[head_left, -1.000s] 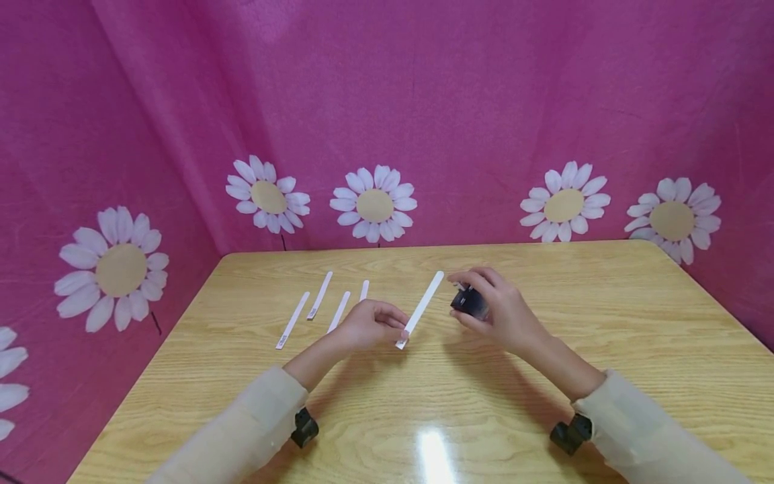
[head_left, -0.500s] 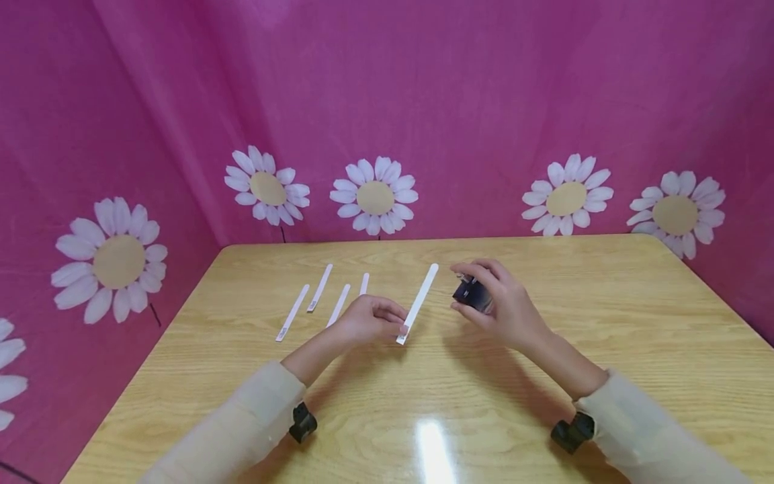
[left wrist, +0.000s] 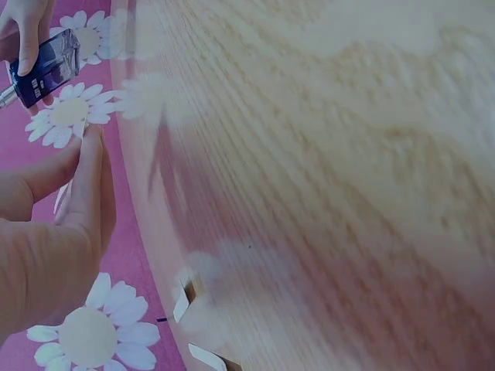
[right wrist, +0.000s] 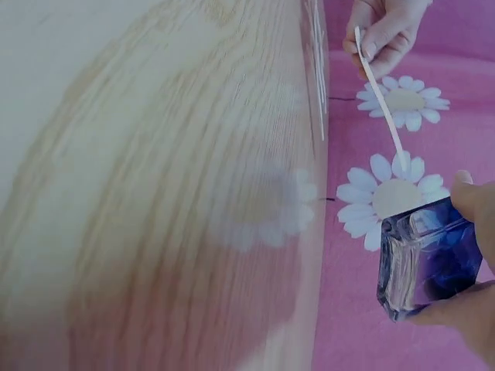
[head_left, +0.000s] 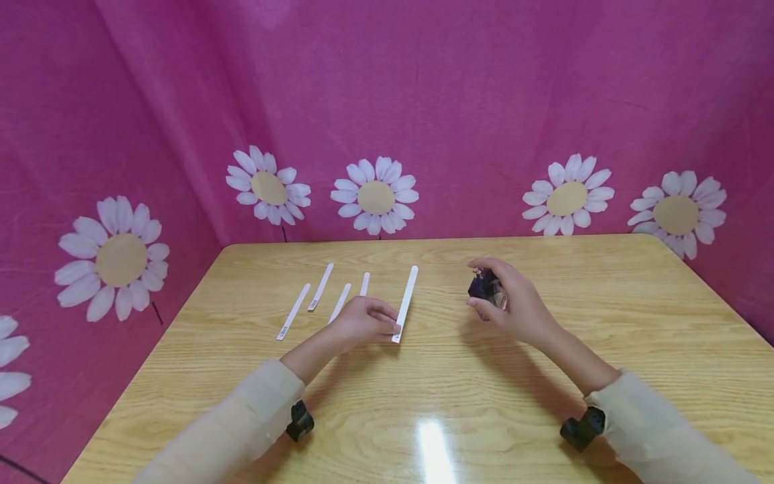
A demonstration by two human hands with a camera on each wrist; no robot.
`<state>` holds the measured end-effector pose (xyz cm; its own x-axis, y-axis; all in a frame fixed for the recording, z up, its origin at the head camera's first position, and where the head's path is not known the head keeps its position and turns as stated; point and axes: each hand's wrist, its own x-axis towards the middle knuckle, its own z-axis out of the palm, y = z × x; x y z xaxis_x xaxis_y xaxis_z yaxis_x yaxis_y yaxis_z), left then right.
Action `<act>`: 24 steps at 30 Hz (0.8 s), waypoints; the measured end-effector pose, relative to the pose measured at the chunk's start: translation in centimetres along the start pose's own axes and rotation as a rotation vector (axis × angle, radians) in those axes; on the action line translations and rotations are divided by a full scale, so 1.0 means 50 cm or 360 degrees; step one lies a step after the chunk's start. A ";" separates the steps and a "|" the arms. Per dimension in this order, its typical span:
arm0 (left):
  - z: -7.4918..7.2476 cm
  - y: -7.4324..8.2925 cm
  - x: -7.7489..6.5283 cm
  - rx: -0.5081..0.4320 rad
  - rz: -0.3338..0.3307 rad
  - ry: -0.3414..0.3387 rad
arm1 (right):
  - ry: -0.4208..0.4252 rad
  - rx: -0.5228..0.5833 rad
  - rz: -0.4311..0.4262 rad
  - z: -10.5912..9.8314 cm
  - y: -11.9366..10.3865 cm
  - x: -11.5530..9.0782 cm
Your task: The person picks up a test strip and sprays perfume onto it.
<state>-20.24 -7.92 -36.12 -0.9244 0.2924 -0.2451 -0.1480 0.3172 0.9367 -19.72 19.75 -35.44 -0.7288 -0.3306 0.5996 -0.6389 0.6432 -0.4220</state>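
My left hand [head_left: 365, 318] pinches a white paper test strip [head_left: 407, 296] by its printed lower end, between thumb and fingers. The strip slants up over the table, its rounded end pointing away. To the right, my right hand [head_left: 519, 304] grips a dark blue glass perfume bottle [head_left: 482, 285], raised over the table and apart from the strip. Its clear, thick glass base [right wrist: 402, 270] shows in the right wrist view. In the left wrist view the bottle [left wrist: 50, 68] carries small pale lettering, and a silvery sprayer [left wrist: 8, 97] sticks out of one end.
Several more white strips [head_left: 293, 312] lie on the wooden table [head_left: 484, 417], left of and partly behind the left hand. A pink cloth [head_left: 459, 121] with large daisies hangs behind the table and on its left side. Black wrist cameras sit at both sleeves.
The right hand has drawn the perfume bottle to the right, away from the strip. The left hand has shifted slightly left, and the strip stands more upright in the head view.
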 end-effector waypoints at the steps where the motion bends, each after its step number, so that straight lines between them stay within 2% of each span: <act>1: 0.000 -0.001 0.003 0.0001 -0.0015 0.0015 | -0.0004 0.0011 0.0007 -0.001 0.003 0.000; 9: -0.005 -0.013 0.027 -0.0017 -0.0121 0.0122 | -0.0047 0.0132 -0.0023 -0.003 0.031 -0.003; 17: -0.010 -0.021 0.045 -0.0061 -0.0200 0.0231 | -0.0165 0.0346 0.0106 0.011 0.048 -0.006; 24: -0.015 -0.020 0.050 -0.0036 -0.0258 0.0277 | -0.0226 0.0359 0.0073 0.037 0.053 0.003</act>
<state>-22.65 -8.19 -37.49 -0.9342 0.0785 -0.3481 -0.3058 0.3263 0.8944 -21.97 20.12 -37.73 -0.7754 -0.4084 0.4816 -0.6314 0.4948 -0.5971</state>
